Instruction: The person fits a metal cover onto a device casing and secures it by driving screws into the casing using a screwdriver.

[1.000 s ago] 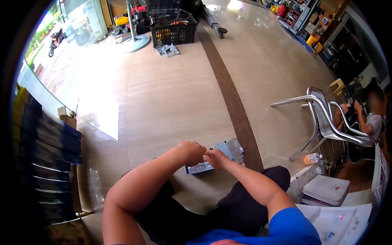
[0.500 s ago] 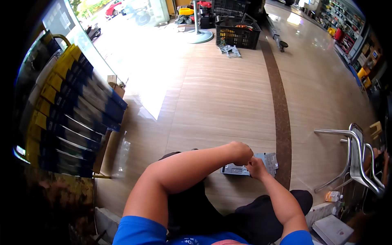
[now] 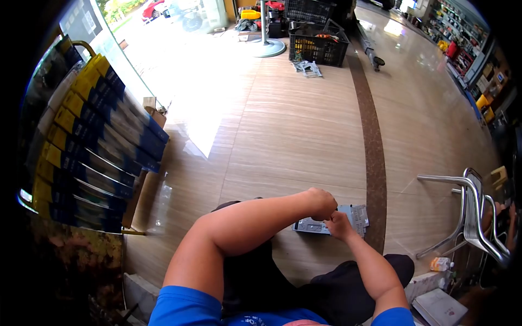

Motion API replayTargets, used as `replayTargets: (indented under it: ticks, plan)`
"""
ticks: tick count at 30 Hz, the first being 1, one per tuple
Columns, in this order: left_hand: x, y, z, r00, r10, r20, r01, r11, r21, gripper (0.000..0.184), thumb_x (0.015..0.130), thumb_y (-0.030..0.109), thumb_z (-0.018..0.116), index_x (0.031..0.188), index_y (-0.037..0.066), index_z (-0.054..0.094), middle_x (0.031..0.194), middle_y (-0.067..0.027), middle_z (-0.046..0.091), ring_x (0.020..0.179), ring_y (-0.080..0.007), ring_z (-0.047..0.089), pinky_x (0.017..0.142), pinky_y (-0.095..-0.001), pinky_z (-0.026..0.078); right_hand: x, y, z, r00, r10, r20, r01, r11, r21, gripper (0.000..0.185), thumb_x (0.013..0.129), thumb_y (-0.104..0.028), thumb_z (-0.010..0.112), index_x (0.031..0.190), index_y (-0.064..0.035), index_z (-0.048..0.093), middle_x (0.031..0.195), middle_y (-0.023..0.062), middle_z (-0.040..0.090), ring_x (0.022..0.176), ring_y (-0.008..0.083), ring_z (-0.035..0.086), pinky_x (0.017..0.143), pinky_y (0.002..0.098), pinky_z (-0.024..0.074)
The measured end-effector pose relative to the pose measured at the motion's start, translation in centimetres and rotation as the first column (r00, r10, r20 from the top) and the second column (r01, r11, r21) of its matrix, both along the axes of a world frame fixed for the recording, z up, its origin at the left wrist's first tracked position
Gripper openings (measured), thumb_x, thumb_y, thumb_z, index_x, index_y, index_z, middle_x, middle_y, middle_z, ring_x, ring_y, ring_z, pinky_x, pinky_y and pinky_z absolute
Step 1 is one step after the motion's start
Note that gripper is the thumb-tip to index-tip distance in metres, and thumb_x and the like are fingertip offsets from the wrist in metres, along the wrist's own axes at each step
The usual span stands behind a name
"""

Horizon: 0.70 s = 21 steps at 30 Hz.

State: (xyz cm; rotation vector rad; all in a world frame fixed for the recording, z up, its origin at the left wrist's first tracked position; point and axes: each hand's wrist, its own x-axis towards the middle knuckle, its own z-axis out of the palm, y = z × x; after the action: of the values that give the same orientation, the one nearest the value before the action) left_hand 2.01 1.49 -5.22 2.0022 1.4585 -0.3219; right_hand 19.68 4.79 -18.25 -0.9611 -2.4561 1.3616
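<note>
A flat grey metal box [image 3: 311, 226], with slots and openings in its top and a perforated panel [image 3: 359, 217] at its right end, sits low in front of my knees. Above its middle is my left hand [image 3: 321, 203], curled closed with the knuckles up. My right hand [image 3: 339, 224] is closed too, fingers pinched together just below and against the left one. Whatever the fingers grip is hidden between the two hands. Part of the box is covered by my hands and left forearm.
On the left stands a rack of yellow-and-blue packages [image 3: 81, 141]. A metal chair [image 3: 472, 212] is at the right, near a bottle [image 3: 440, 264] and a flat pale box [image 3: 439, 307]. Further off are a black crate [image 3: 318, 50] and a round-based pole [image 3: 267, 48] on the tiled floor.
Both hands stay close together over the metal box, with only a very slight shift. The whole view has moved a little.
</note>
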Motion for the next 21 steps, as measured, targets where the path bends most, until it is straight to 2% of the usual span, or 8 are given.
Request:
replayTargets:
  ticks: [1,3,4,6,10,12,19,21]
  plan:
    - [0.1,0.1,-0.2,1.000,0.004,-0.020,-0.004,1.000,-0.008,0.029,0.082,0.022,0.069,0.108,0.011,0.071,0.113,-0.0132,0.068,0.109,-0.0288,0.064,0.087,-0.0405,0.053,0.0,-0.1,0.0,1.000,-0.005,0.001,0.005,1.000,0.003,0.011,0.087,-0.012,0.063,0.086,-0.0013,0.062,0.076,0.0209,0.064,0.073,0.0356,0.066,0.061,0.0403,0.0497]
    - [0.2,0.2,-0.3,1.000,0.000,-0.027,0.000,1.000,-0.007,0.028,0.082,0.022,0.068,0.107,0.011,0.071,0.112,-0.0132,0.068,0.109,-0.0289,0.064,0.087,-0.0406,0.053,-0.1,-0.2,0.3,0.997,0.043,-0.058,-0.040,0.998,0.052,0.011,0.083,-0.008,0.065,0.085,0.0003,0.058,0.068,0.0145,0.063,0.065,0.0214,0.066,0.059,0.0361,0.0487]
    - [0.2,0.2,-0.2,0.999,0.002,-0.034,-0.003,1.000,-0.010,0.028,0.082,0.022,0.068,0.107,0.011,0.071,0.112,-0.0132,0.068,0.108,-0.0290,0.064,0.086,-0.0407,0.053,-0.1,-0.3,0.8,0.998,0.038,-0.057,-0.035,0.998,0.054,0.011,0.083,-0.008,0.065,0.085,0.0003,0.058,0.068,0.0145,0.063,0.065,0.0214,0.066,0.059,0.0361,0.0487]
    - [0.2,0.1,0.0,1.000,0.013,-0.013,-0.013,1.000,-0.014,0.028,0.082,0.023,0.068,0.107,0.011,0.071,0.112,-0.0132,0.068,0.108,-0.0291,0.064,0.086,-0.0407,0.053,-0.1,-0.3,1.7,0.999,0.041,0.009,-0.042,0.996,0.082,0.013,0.082,-0.009,0.066,0.086,0.0003,0.058,0.070,0.0170,0.062,0.067,0.0270,0.065,0.060,0.0370,0.0485]
    - [0.1,0.1,-0.2,1.000,0.020,0.012,-0.020,1.000,0.001,0.028,0.083,0.026,0.067,0.107,0.011,0.071,0.112,-0.0134,0.068,0.108,-0.0295,0.064,0.086,-0.0411,0.053,0.2,0.1,-0.3,1.000,0.001,0.021,-0.003,0.995,0.100,0.016,0.081,-0.011,0.067,0.087,0.0003,0.058,0.070,0.0185,0.061,0.067,0.0311,0.064,0.061,0.0372,0.0484]
    - [0.1,0.1,-0.2,1.000,0.023,0.013,-0.023,1.000,-0.002,0.028,0.083,0.026,0.067,0.107,0.010,0.072,0.112,-0.0136,0.068,0.108,-0.0295,0.064,0.086,-0.0411,0.053,0.2,0.1,-0.4,0.999,0.034,-0.022,-0.031,0.993,0.116,0.016,0.085,-0.015,0.067,0.088,-0.0022,0.058,0.075,0.0206,0.063,0.073,0.0384,0.065,0.060,0.0432,0.0489]
    - [0.2,0.2,-0.2,1.000,0.025,-0.002,-0.025,1.000,-0.012,0.028,0.084,0.028,0.066,0.104,0.009,0.072,0.112,-0.0148,0.068,0.107,-0.0301,0.064,0.086,-0.0411,0.052,-0.2,-0.4,1.5,0.999,0.036,0.023,-0.037,0.998,0.059,0.018,0.084,-0.016,0.068,0.084,-0.0016,0.058,0.075,0.0205,0.063,0.073,0.0388,0.064,0.060,0.0435,0.0488]
    - [0.2,0.2,-0.5,1.000,0.026,-0.005,-0.026,1.000,-0.009,0.029,0.084,0.028,0.066,0.105,0.009,0.072,0.112,-0.0147,0.068,0.107,-0.0302,0.064,0.086,-0.0412,0.052,-0.1,-0.5,1.7,0.999,0.036,-0.014,-0.035,0.997,0.067,0.020,0.080,-0.014,0.070,0.085,0.0005,0.058,0.073,0.0187,0.064,0.070,0.0334,0.067,0.061,0.0393,0.0492]
